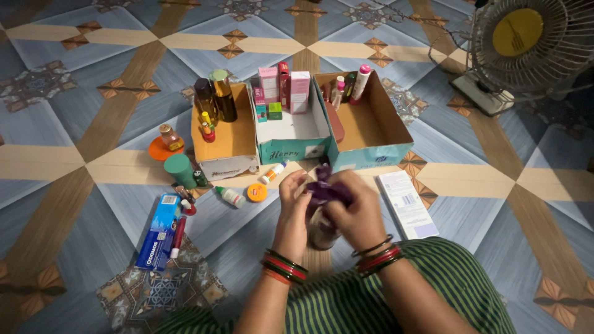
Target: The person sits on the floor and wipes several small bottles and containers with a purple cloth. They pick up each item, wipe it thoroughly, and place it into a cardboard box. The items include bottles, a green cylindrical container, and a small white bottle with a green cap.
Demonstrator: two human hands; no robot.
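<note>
The floor (pixel 93 204) is tiled in a blue-grey pattern crossed by tan and wood-brown bands, with small ornate squares where the lines meet, and everything here sits directly on it. At the far left lies a blue carton (pixel 159 232) with a red-and-white tube (pixel 178 237) beside it, then a green cylindrical jar (pixel 180 171) near an orange lid (pixel 159 149) bearing a small bottle. Behind them three open cardboard boxes stand touching in a row: the left box (pixel 224 143) holds dark amber bottles, the middle box (pixel 291 133) pink cartons, and the right box (pixel 371 127) upright tubes and bottles. Small items are scattered in front, among them a white dropper bottle (pixel 231 196) and a round orange tin (pixel 257 192). Near the middle, low in view, the left hand (pixel 293 201) and right hand (pixel 351 207) are both closed around a purple cloth (pixel 327 188) pressed over the top of a brownish bottle (pixel 322 232), held just above the person's green striped lap. A white leaflet box (pixel 407 204) lies flat to the right, and a table fan (pixel 523 46) stands at the upper right corner
</note>
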